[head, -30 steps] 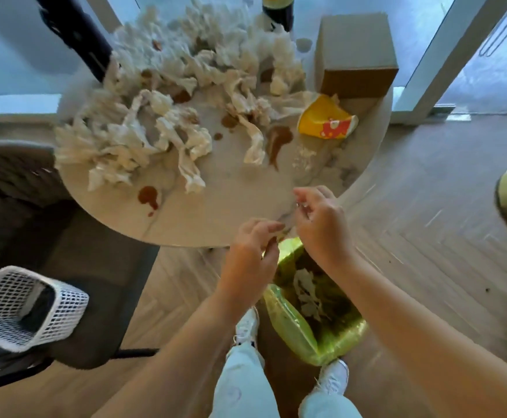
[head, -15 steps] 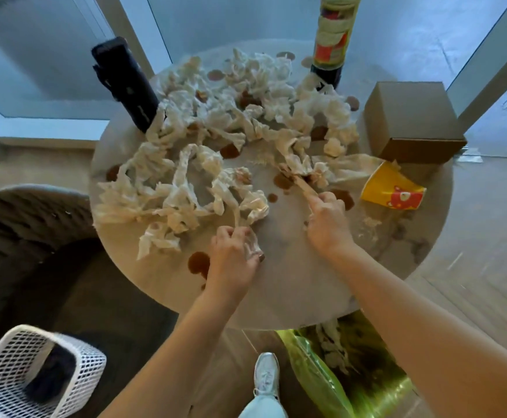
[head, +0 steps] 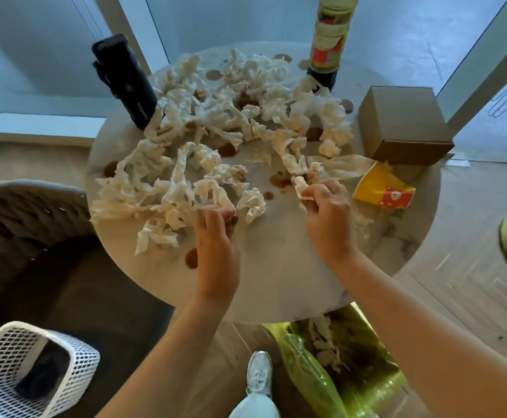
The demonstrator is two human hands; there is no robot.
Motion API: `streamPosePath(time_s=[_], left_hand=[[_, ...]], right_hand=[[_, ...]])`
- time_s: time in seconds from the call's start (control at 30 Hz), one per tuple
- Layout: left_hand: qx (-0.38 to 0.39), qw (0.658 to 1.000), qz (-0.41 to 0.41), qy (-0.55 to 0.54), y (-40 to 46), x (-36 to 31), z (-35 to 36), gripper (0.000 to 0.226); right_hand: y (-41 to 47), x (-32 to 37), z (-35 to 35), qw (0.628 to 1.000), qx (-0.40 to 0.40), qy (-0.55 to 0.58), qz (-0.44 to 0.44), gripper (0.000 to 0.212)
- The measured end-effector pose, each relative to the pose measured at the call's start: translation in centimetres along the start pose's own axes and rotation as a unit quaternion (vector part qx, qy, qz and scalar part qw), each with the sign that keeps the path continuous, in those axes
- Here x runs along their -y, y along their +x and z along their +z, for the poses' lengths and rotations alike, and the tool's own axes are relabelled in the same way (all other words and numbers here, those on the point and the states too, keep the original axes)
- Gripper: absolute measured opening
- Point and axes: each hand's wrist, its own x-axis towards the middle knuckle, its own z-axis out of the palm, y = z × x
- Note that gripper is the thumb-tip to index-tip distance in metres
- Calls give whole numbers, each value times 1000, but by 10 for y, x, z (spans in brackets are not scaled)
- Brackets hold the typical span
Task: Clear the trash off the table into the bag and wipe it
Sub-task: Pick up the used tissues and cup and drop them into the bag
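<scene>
A round pale table (head: 276, 267) is strewn with several crumpled white tissues (head: 162, 176) and brown spill stains (head: 228, 149). My left hand (head: 216, 236) pinches the near end of a tissue in the middle of the table. My right hand (head: 326, 212) grips a crumpled tissue strip (head: 299, 184) further right. A crushed yellow paper cup (head: 383, 190) lies beside my right hand. The yellow-green trash bag (head: 321, 372) stands open on the floor under the table's near edge, with tissues inside.
A black cylinder (head: 125, 82), a tall bottle (head: 329, 46) and a brown cardboard box (head: 403, 125) stand along the table's far side. A grey chair (head: 20, 236) is at left, a white mesh basket (head: 29, 369) at lower left. My shoe (head: 258, 372) is beside the bag.
Both hands have come up from the bag and reached onto the table. The left hand now pinches a tissue and the right hand has closed on a tissue strip.
</scene>
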Motion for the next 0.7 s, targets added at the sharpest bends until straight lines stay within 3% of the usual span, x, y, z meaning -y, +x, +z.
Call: streamPosePath(time_s=[0.1, 0.23, 0.5, 0.6, 0.7], left_hand=[[-5, 999, 34, 1, -14, -20, -1, 14], [49, 997, 56, -33, -57, -56, 3, 10], [270, 954, 31, -127, -220, -130, 34, 13], [367, 920, -59, -128, -277, -128, 58, 14], [402, 893, -165, -114, -313, -115, 91, 11]], right_hand=[[-15, 0, -17, 999, -15, 32, -27, 15], [-50, -12, -53, 996, -20, 65, -58, 16], [-184, -103, -142, 991, 78, 104, -40, 16], [-248, -146, -162, 988, 133, 84, 0, 17], [-292, -186, -163, 978, 191, 65, 59, 19]])
